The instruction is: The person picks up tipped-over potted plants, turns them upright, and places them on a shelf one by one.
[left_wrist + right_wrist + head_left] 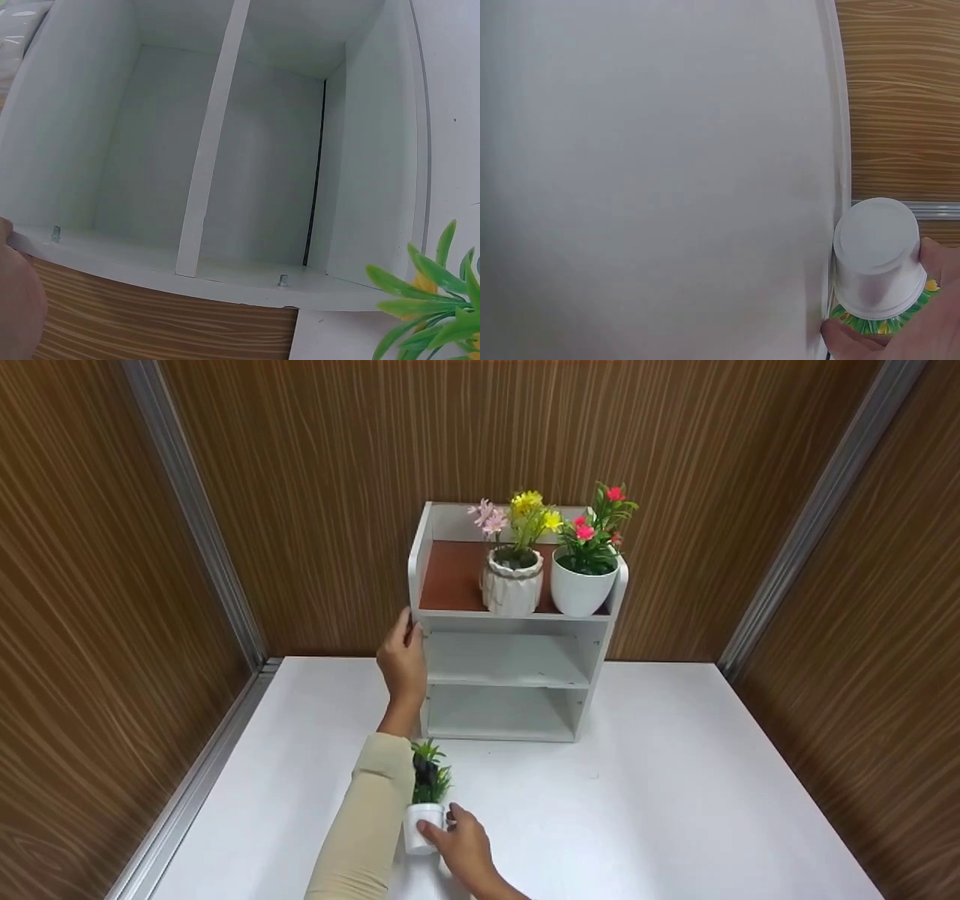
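At the left side of a white shelf unit point(420, 562), my left hand point(403, 660) touches the side panel with its fingers reaching upward. Only part of that hand point(19, 304) shows at the edge of the left wrist view. My right hand point(469, 847) holds a small white pot point(424, 829) by its side, between thumb and fingers. Green leaves of a potted plant point(431, 780) rise from the pot, partly behind my left sleeve. In the right wrist view, the underside of the pot point(877, 240) faces the camera.
Two flowerpots stand on the brown top of the unit: a ribbed cream pot point(512, 589) with pink and yellow flowers, and a white pot point(583, 589) with red flowers. Below are two compartments. A white table point(660, 795) carries the unit, with wood-grain panels point(337, 450) around it.
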`<state>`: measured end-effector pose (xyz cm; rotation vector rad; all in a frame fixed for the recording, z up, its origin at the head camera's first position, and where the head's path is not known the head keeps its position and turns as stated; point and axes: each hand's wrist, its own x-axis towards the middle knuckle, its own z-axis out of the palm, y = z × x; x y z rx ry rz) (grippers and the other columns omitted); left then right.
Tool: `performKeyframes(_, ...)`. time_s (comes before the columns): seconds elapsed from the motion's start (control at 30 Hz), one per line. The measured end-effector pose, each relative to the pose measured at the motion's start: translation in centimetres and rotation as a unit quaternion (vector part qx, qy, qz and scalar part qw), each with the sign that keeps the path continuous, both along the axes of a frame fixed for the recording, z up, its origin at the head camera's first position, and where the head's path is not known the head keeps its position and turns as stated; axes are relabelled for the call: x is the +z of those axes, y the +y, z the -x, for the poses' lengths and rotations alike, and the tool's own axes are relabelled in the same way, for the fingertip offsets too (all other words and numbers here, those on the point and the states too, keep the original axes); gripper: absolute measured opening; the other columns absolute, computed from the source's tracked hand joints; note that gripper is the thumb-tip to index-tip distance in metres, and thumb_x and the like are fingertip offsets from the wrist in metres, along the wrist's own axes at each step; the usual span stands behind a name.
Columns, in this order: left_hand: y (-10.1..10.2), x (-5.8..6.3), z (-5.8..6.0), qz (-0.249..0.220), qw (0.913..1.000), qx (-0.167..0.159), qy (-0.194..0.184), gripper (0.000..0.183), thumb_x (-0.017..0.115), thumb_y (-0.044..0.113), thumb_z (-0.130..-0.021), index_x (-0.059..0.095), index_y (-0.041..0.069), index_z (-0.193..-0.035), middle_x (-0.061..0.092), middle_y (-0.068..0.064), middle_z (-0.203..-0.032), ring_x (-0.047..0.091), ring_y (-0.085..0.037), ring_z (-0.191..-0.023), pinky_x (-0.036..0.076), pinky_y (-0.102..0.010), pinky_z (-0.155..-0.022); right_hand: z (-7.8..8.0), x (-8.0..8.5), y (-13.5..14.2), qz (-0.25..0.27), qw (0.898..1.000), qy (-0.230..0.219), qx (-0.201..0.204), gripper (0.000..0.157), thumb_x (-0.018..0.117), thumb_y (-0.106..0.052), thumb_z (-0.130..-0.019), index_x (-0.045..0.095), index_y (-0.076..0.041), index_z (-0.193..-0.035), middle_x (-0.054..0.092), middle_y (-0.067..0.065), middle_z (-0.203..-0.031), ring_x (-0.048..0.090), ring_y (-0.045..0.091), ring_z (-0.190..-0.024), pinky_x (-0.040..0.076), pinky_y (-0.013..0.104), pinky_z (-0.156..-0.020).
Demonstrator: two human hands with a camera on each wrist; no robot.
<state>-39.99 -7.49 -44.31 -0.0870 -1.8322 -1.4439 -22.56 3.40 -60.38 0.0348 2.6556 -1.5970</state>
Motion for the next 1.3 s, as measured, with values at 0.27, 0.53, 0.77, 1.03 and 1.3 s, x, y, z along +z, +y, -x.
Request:
performKeyframes(0.27,-0.1,0.0,0.1,0.012,0.9999,0.010,0.001,0.040,0.061,0.013,-0.102,0.059,0.008,-0.141,0.066,-0.011,-0.135,0.065,-0.019,-0.120,0.056,-0.030,-0.098,0.0,0.2,0.2,0.054,0.998,-0.013,0.019,0.044,0.079,-0.031,-0.087,0.069,0.004,-0.112,0.074,0.010,-0.098,0.072,0.021,-0.090,0.062,0.036,-0.074)
performKeyframes(0.53,-0.2,0.0,0.2,0.011,0.9998,0.017,0.009,0.038,0.061,0.011,-0.101,0.060,0.006,-0.139,0.066,-0.012,-0.134,0.065,-0.019,-0.119,0.056,-0.031,-0.097,-0.1,0.7,0.5,0.081,0.996,-0.032,0.020,0.060,0.078,-0.024,-0.088,0.058,0.015,-0.128,0.072,0.014,-0.106,0.071,0.026,-0.099,0.062,0.037,-0.080)
performKeyframes(0.77,-0.2,0.0,0.2,0.010,0.9999,0.004,0.010,0.039,0.060,0.011,-0.102,0.059,0.007,-0.141,0.066,-0.012,-0.135,0.065,-0.020,-0.120,0.056,-0.032,-0.098,0.1,0.9,1.4,0.109,0.993,-0.036,-0.001,0.060,0.079,-0.019,-0.086,0.057,0.017,-0.129,0.072,0.021,-0.111,0.070,0.032,-0.104,0.061,0.039,-0.084)
performKeyframes(1.03,-0.3,0.0,0.1,0.015,0.9998,0.013,0.003,0.039,0.061,0.014,-0.102,0.059,0.007,-0.141,0.065,-0.011,-0.136,0.065,-0.020,-0.121,0.055,-0.031,-0.099,1.2,1.3,3.1,0.118,0.992,-0.005,-0.047,0.062,0.078,-0.019,-0.087,0.055,0.017,-0.131,0.071,0.022,-0.112,0.071,0.029,-0.101,0.061,0.037,-0.086)
performKeyframes(1.3,-0.2,0.0,-0.1,0.008,0.9999,-0.002,-0.006,0.041,0.060,0.014,-0.103,0.057,0.009,-0.143,0.063,-0.010,-0.139,0.062,-0.021,-0.125,0.054,-0.033,-0.101,2.7,1.1,4.7,0.081,0.991,0.045,-0.093,0.060,0.076,-0.020,-0.090,0.055,0.014,-0.134,0.070,0.022,-0.117,0.070,0.027,-0.101,0.060,0.037,-0.084)
